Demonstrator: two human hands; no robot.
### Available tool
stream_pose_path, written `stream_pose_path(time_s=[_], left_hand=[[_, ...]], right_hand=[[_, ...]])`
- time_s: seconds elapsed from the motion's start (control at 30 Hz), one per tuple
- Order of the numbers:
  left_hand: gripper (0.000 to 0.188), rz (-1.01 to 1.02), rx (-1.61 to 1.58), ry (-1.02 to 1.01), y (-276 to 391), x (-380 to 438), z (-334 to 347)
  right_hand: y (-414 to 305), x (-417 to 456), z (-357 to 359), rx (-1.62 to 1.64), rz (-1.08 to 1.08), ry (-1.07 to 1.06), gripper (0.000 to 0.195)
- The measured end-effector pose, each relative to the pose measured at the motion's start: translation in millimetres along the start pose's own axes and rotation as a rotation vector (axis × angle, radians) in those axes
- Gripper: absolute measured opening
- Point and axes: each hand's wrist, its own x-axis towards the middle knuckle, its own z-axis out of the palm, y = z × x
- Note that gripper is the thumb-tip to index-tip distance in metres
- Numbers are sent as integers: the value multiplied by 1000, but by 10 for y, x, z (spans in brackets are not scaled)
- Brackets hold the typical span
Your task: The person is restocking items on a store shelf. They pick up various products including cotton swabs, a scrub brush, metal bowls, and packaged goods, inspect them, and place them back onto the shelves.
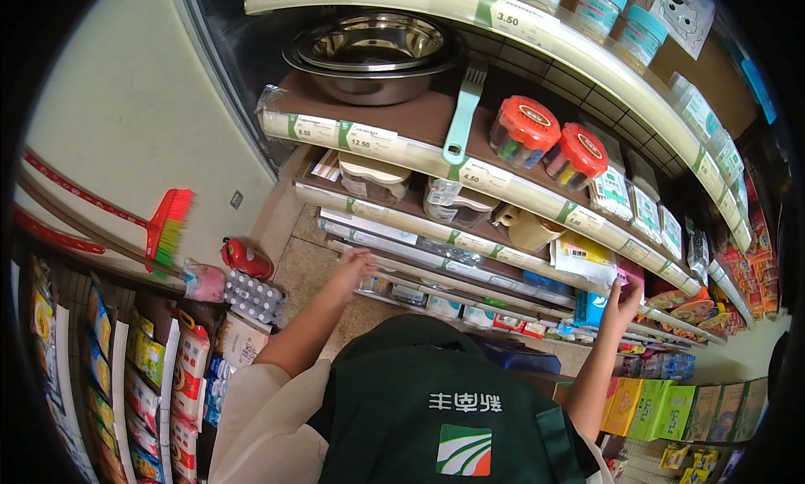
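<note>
My left hand (354, 274) hovers off the left end of the lower shelves, with nothing visible in its loosely bent fingers. At the right, my right hand (622, 303) has its fingertips at a shelf edge beside a pink package (631, 274). Whether it grips that package is hidden. Left of these fingers lies a yellow and white plastic packet (583, 257), and just below it a blue packet (591, 309). A beige fabric item (531, 229) and clear lidded containers (458, 202) share the packet's shelf.
Steel basins (377, 87), a mint-green brush (464, 116) and red-lidded jars (525, 130) stand on the shelf above. A broom (166, 232) and a fire extinguisher (247, 259) are by the left wall. Boxes (651, 410) line the right; bagged goods (188, 377) fill racks at lower left.
</note>
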Motion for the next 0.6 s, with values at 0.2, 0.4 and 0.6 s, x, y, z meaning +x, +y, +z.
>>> stream_pose_path(time_s=[0.2,0.4,0.6], left_hand=[[24,216,-146,271,-12,617,-661],[24,212,-196,368,-301,535,-684],[21,-27,-320,640,-1148,72,-1166]], right_hand=[[-181,-797,-6,287,45,-162,16],[-373,-1212,125,234,75,-436,12],[-559,-1321,236,234,-15,-760,16]])
